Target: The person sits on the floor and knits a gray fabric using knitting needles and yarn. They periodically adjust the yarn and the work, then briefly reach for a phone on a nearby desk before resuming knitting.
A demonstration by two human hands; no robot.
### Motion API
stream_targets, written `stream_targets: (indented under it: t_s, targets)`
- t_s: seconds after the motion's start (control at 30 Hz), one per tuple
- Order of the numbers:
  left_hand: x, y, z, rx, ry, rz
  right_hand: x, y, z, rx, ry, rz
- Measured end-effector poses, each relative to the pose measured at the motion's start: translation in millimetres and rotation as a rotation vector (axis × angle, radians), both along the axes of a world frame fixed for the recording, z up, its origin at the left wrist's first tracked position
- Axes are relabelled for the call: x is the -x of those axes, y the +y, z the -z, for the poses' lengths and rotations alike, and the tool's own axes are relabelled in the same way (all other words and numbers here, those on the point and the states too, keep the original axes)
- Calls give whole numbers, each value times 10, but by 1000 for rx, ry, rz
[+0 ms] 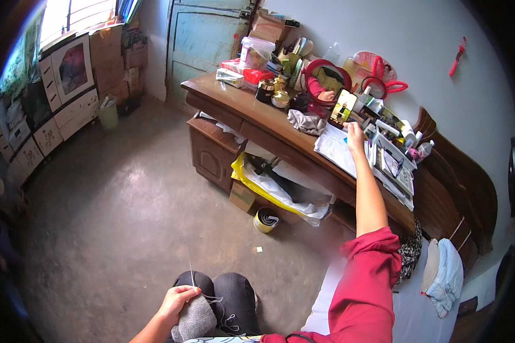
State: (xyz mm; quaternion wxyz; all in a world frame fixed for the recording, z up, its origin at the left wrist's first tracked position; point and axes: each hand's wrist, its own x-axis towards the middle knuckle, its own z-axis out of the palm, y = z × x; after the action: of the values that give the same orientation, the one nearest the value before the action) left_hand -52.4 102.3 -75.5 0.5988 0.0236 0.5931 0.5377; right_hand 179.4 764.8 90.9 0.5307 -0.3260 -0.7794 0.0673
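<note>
Low in front of me, my left hand (178,301) pinches a grey knitted piece (195,319) over my knee. A thin needle (190,261) rises from its fingertips. Loose yarn (229,322) from the knitting trails across my dark trousers. My right hand (355,136) reaches out over the wooden desk. Its fingertips are at the lower edge of a smartphone (343,108) with a lit screen, propped upright and tilted. Whether they grip the phone or only touch it I cannot tell. Papers with handwriting (334,143) lie under that hand.
A red-framed mirror (326,81), a grey cloth (305,122), bottles and boxes crowd the desk (253,115). Beside the right forearm sits a white basket (395,150). Below the desk are a yellow-edged bag (283,188) and a tin (266,220). Folded blue cloth (446,274) lies at right.
</note>
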Motion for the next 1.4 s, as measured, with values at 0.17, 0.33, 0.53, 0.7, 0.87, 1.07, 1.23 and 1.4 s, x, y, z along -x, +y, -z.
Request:
stream_targets:
  t_s: [0.17, 0.33, 0.53, 0.7, 0.87, 1.07, 1.23, 1.4]
  targets:
    - [104, 233, 115, 13, -26, -13, 149, 449, 114, 0, -62, 45]
    - [135, 455, 116, 42, -12, -4, 41, 876, 135, 34, -131, 146]
    - [170, 575, 249, 42, -15, -19, 115, 966, 206, 105, -316, 274]
    - [183, 652, 270, 67, -36, -56, 195, 800, 225, -32, -376, 253]
    - [187, 717, 256, 48, -58, -53, 168, 857, 121, -133, -438, 204]
    - [179, 731, 262, 53, -26, -66, 140, 844, -33, -354, -411, 353]
    - [179, 712, 307, 63, -24, -50, 27, 716, -7, -267, -430, 304]
    - [174, 701, 299, 62, 18, -24, -69, 617, 56, -97, -453, 272]
